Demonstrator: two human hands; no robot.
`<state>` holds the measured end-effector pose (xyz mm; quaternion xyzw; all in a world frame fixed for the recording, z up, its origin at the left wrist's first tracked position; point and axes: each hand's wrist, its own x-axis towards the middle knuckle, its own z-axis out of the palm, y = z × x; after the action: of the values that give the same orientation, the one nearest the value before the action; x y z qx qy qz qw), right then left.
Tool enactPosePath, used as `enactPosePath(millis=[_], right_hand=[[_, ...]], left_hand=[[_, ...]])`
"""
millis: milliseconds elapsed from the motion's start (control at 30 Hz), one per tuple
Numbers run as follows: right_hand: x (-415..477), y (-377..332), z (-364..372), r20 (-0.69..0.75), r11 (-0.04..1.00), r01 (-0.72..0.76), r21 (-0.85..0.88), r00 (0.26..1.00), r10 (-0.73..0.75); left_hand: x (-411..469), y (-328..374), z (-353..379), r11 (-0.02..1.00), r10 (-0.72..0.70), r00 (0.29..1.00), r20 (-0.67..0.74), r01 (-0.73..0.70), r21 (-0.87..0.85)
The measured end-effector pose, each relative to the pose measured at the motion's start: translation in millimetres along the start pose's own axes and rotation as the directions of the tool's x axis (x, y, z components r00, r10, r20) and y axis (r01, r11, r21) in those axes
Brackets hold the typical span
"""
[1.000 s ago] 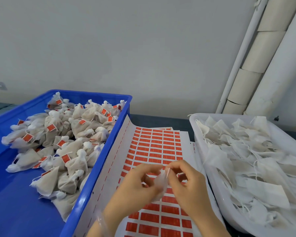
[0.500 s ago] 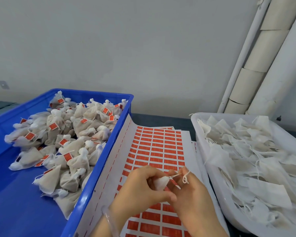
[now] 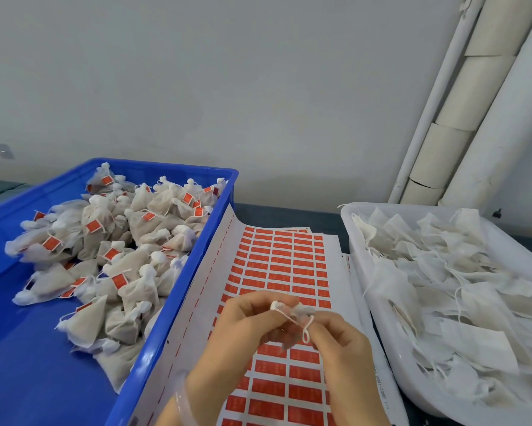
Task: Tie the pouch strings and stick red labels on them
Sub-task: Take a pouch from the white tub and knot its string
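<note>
— What can't you make out from the head view?

— The pouch (image 3: 303,309) itself, mostly. It sits between the two hands, above the near end of the label sheet (image 3: 283,265), and the fingers cover all but a white bunched bit. Both forearms are cut off at the near edge.

— And the grip?

— The left hand (image 3: 243,330) has its fingers curled in, pinching the pouch's gathered neck. The right hand (image 3: 344,348) pinches a loop of the string (image 3: 307,329) between thumb and forefinger; its other fingers are folded under and hard to read.

— Counts?

— One pouch in hand, one string loop, two bins. The blue crate (image 3: 166,321) on the left holds a heap of tied pouches (image 3: 129,247) with red tags, too overlapped to count. The white tray (image 3: 347,222) on the right holds flat untied pouches (image 3: 458,287), likewise uncountable, and its near corner runs out of view. Edges of further sheets show under the top one.
</note>
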<state>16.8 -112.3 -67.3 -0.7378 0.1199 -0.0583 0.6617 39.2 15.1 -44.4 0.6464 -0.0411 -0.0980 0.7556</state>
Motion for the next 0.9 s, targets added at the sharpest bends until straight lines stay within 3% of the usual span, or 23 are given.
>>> enactPosePath(millis=[133,267,367,533,633,733,900], right_hand=[[1.9,-7.0,0.2,0.015,0.991,0.082,-0.102,0.997,-0.081],[1.8,-3.6,2.6,0.004,0.986,0.112,-0.121,0.994,-0.113],[2.7,-0.7,2.7,-0.009,0.994,0.092,-0.054,0.996,-0.093],[8.6,-4.3,0.8,-0.107,0.982,0.188,0.003,0.977,-0.187],[13.0,-12.4,-5.0,0.023,0.97,0.244,0.017,0.97,-0.244],[15.3,-10.9,-9.3,0.134,0.967,0.255,-0.012,0.959,-0.251],[13.1,-1.5,-7.0,0.051,0.962,0.272,-0.027,0.961,-0.27]], left_hand=[[-0.7,-0.5,4.3,0.99,0.038,0.999,-0.022,-0.041,-0.134],[-0.1,-0.5,8.6,0.997,0.065,0.982,-0.175,-0.058,0.044],[-2.6,3.5,9.1,0.991,0.077,0.98,-0.182,-0.054,0.126],[-8.2,12.2,10.7,0.94,0.052,0.998,-0.034,-0.037,0.338],[-10.5,15.3,6.7,0.892,0.053,0.994,0.098,-0.092,0.443],[-11.2,17.5,2.8,0.874,0.088,0.984,0.152,-0.15,0.463],[-8.7,16.0,2.7,0.9,0.108,0.977,0.184,-0.174,0.4]])
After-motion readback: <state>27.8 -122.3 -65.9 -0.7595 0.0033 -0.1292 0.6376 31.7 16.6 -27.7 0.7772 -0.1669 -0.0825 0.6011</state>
